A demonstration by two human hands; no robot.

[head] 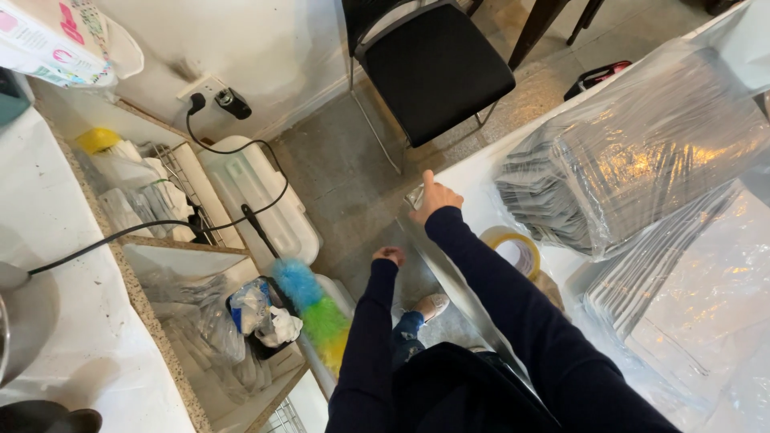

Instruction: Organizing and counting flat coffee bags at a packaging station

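R grip [434, 198] on table edge [473, 172], clear bags [642, 144] w/ grey stacked sheets

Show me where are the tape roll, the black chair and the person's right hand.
tape roll [513, 248]: head view, on the yellow rim showing beside the sleeve.
black chair [437, 68]: head view, on the middle of the seat.
right hand [434, 199]: head view, on the back of the hand.

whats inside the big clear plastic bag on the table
The clear plastic bag on the white table holds a stack of flat grey sheets, edges fanned toward the tape roll. Glare hides the upper sheets; what lies beneath the stack is covered.
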